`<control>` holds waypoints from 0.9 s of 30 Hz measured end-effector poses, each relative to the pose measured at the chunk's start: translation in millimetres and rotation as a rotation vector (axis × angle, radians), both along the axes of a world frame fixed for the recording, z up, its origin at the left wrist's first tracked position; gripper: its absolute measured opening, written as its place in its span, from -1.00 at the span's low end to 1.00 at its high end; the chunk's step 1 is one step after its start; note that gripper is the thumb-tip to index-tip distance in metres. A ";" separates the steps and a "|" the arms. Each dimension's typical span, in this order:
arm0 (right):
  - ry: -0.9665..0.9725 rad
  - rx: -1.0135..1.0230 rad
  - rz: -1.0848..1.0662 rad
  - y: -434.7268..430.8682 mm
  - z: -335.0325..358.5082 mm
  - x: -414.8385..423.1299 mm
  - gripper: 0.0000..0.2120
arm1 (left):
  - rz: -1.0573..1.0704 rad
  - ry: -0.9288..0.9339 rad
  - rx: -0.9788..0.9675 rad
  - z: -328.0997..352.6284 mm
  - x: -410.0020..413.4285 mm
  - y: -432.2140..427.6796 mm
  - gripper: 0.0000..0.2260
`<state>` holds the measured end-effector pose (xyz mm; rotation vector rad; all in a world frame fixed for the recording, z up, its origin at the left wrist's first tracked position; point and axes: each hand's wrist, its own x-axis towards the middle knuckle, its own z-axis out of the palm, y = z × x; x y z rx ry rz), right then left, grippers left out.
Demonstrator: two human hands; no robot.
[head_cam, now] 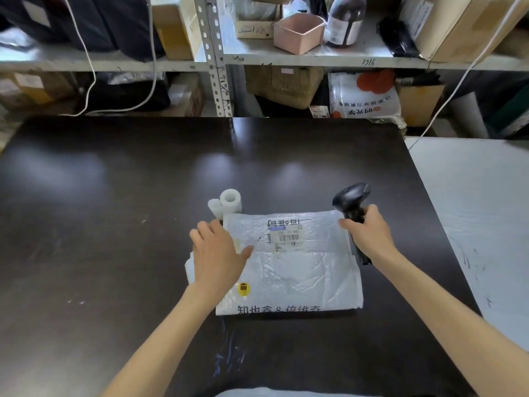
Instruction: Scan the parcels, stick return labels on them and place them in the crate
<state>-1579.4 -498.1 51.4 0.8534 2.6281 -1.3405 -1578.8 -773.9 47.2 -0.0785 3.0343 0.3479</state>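
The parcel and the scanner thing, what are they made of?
The parcel looks like thin whitish plastic film: crinkled, glossy, slightly see-through. The scanner seems hard black plastic, smooth with a dull sheen on its head.

Pink tub (299, 32) beside brown bottle (345, 21) on the shelf (323, 60), printed white sack (363, 96) below.

white plastic parcel (297, 262) lies flat on the table, label (287, 237) facing up.
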 end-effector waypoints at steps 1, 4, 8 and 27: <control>-0.005 0.022 0.013 3.4 -5.4 -6.6 -0.71 | -0.030 0.064 -0.037 2.1 -11.4 -0.7 -0.43; -0.027 0.114 0.048 5.9 -17.9 -26.5 -0.72 | -0.066 0.168 0.024 10.4 -56.7 4.3 -0.56; -0.071 0.222 -0.008 5.8 -30.0 -46.4 -0.62 | -0.073 0.010 -0.181 8.8 -111.9 14.9 -0.47; 0.321 0.539 0.164 -34.4 -4.7 -55.2 -0.53 | -0.185 -0.305 0.931 15.3 -106.6 -1.0 -0.72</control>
